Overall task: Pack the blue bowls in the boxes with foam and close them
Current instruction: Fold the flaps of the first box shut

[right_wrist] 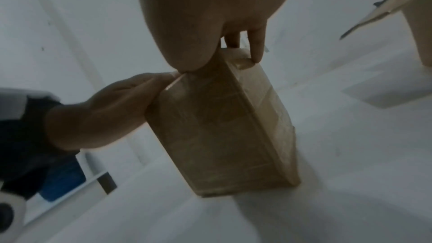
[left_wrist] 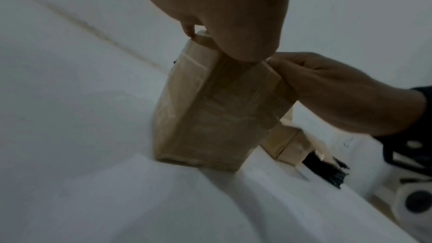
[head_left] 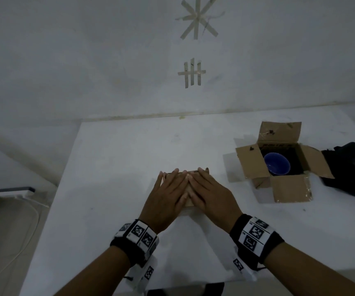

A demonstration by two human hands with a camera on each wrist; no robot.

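Flaps are our worry here. We have the left hand and right hand laid flat, fingers straight and together, pressing down the top of the near box at the middle of the desk. No tape is visible across the seam, so we judge the flaps may spring back once we lift off. A push off centre could also slide the box across the smooth top. The second box stands open to the right, a blue bowl sitting inside on dark foam. More black foam lies just beside it.
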